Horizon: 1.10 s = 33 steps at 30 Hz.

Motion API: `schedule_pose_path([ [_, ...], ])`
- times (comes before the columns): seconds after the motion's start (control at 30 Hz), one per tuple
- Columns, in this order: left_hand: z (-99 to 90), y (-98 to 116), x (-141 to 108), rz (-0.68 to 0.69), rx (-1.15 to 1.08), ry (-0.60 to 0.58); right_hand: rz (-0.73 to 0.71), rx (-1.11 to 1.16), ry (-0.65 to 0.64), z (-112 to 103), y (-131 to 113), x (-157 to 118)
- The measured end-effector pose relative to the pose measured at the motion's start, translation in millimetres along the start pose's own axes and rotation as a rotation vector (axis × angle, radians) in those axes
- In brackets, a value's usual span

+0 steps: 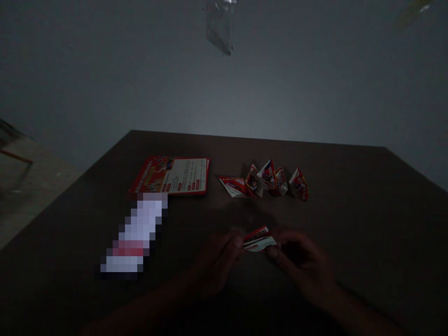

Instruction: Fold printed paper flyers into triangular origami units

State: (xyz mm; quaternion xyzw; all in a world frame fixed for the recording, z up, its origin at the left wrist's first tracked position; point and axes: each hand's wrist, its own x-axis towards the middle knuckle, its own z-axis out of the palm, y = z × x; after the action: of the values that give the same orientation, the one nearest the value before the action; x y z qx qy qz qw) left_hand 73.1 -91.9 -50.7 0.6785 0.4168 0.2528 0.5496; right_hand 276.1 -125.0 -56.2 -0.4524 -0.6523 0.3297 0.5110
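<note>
Folded paper between left grip, right grip

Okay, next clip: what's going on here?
A person's left hand and right hand hold a small folded red-and-white printed paper piece between them, over a dark brown table. Beyond it stands a loose row of folded red-and-white paper pieces, the rightmost slightly apart. To their left lies a flat stack of red-and-white printed sheets, with a bright, pixelated oblong nearer the person. The room is dim.
</note>
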Motion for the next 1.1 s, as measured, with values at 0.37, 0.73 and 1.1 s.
schedule_pose_path([
  [0.37,4.9,-4.9,0.5,-0.146,-0.232,0.048,-0.002,0.057,-0.282,-12.3,-10.9,6.6],
  [0.73,1.5,-1.5,2.3,0.014,-0.13,0.004,-0.007,-0.004,-0.209,-1.7,-5.9,6.1],
  [1.1,-6.1,0.2,3.9,0.134,-0.08,-0.14,-0.005,0.027,-0.228,-0.4,-2.1,5.2],
])
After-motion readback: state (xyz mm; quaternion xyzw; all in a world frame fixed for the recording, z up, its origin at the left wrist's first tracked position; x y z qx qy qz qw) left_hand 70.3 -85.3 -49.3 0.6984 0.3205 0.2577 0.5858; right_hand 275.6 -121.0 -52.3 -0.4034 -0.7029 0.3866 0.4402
